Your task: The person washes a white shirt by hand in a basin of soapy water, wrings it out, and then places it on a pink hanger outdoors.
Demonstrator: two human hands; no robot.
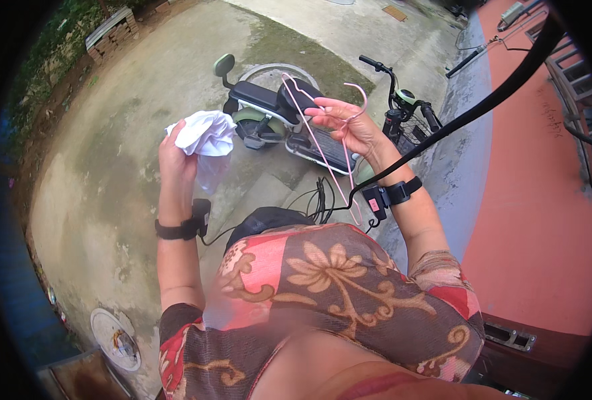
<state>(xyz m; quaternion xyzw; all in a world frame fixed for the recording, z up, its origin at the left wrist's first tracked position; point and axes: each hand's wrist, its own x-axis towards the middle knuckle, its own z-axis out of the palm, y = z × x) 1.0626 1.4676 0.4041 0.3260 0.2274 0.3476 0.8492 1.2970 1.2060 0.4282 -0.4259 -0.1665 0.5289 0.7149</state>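
My left hand (176, 155) grips a bunched white cloth (207, 132), and a thin fold of it hangs below the fingers. What kind of garment or cloth it is, I cannot tell. On the other side, my right hand (348, 125) holds a pink clothes hanger (321, 145) near the base of its hook, with some fingers extended. The hanger's hook points up and its long bar slants down towards my body. Cloth and hanger are apart from each other. Both wrists wear black straps with small cabled devices.
An electric scooter (266, 102) with a handlebar basket (416, 131) stands on the concrete ahead. A red-and-grey wall (531, 220) with barred windows runs along the right. A black cable (456, 120) crosses before my right forearm. Stacked bricks (113, 37) and a round cover (114, 340) lie leftward.
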